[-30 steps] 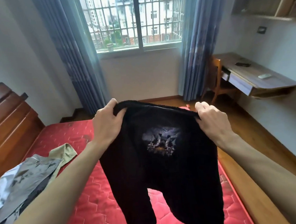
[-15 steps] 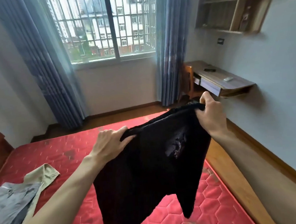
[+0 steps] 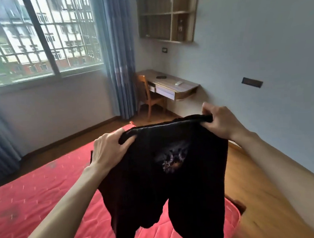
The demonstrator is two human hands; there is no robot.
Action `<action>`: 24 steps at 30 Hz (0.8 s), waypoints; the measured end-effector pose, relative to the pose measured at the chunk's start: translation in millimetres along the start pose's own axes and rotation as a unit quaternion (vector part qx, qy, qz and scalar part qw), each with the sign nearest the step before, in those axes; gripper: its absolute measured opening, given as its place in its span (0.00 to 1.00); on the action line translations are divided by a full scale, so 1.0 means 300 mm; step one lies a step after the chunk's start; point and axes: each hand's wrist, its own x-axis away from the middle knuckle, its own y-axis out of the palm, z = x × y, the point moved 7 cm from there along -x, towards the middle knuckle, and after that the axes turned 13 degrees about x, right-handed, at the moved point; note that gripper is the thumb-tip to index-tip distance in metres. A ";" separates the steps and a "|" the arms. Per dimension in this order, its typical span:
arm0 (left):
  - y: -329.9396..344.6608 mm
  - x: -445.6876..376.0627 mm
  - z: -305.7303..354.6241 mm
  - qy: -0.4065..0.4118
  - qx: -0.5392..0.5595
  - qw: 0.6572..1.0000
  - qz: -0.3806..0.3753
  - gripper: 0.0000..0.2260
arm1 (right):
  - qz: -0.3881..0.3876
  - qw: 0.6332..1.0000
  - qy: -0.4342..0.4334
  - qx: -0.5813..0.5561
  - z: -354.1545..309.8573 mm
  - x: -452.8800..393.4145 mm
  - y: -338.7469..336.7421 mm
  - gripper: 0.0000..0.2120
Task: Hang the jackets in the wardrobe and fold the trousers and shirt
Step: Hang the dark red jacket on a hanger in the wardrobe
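Black trousers (image 3: 175, 173) hung below and between both hands, above the red bed (image 3: 36, 192). Left hand (image 3: 109, 150) gripped one waistband end, fingers curled over it. Right hand (image 3: 218, 123) clenched the other end, slightly higher.

We find no text, label, brand, number or sign that can be read. The one mark we see is a pale, crumpled print (image 3: 171, 159) on the front of the black garment (image 3: 175, 182), just below its top edge; it is too blurred and creased for us to tell whether it holds letters or only a picture. The small dark plate (image 3: 252, 82) on the wall, up and to the right of the garment, shows us no lettering.
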 end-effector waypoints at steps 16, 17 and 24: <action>0.337 -0.119 0.693 0.142 0.168 0.973 -0.065 0.21 | -0.016 0.990 0.134 0.051 0.426 0.695 -0.461 0.20; 0.353 -0.118 0.749 0.147 0.174 0.972 -0.064 0.21 | -0.002 0.987 0.145 0.074 0.447 0.739 -0.495 0.19; 0.447 -0.066 1.132 0.148 0.209 0.964 -0.077 0.27 | 0.105 0.961 0.222 0.128 0.570 1.037 -0.716 0.18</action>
